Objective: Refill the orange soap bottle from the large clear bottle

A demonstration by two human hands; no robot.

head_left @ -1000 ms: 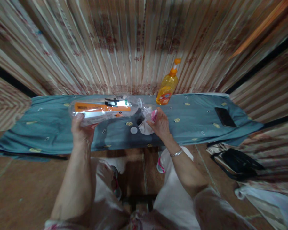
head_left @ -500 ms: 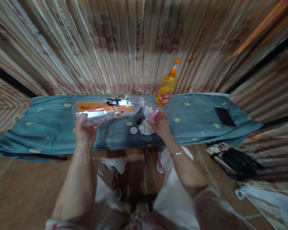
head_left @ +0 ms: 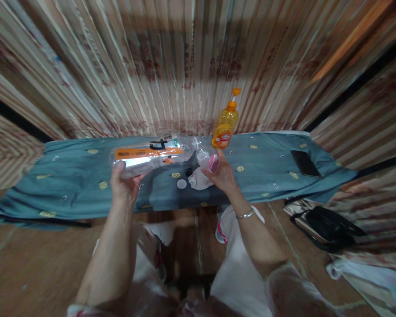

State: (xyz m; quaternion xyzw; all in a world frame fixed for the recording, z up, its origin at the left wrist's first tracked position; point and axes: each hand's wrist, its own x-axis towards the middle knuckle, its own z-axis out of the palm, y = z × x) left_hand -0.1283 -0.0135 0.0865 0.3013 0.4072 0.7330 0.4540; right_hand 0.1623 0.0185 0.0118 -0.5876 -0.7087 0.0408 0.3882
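Observation:
My left hand [head_left: 124, 185] is closed around the base end of a large clear plastic bottle [head_left: 148, 155] with an orange and silver label. The bottle lies nearly level above the table, its uncapped neck pointing right. My right hand [head_left: 225, 175] grips a small clear plastic container [head_left: 203, 157] with a pink patch; it looks like a small bottle, though fingers hide part of it. The large bottle's mouth is right by this container; whether they touch I cannot tell. Below them lie a crumpled white cloth [head_left: 200, 180], a white round cap [head_left: 181, 184] and a small black cap [head_left: 189, 172].
An orange pump bottle [head_left: 225, 127] stands at the back, behind my right hand. On the right of the blue-green tablecloth [head_left: 75, 176] lies a dark phone [head_left: 305, 163]. A black bag [head_left: 333, 224] sits low at the right. Striped curtains [head_left: 171, 66] hang behind.
The large bottle has shifted right with my left hand, its neck closer to the small container. My right hand still holds the container in about the same place. The view has shifted slightly.

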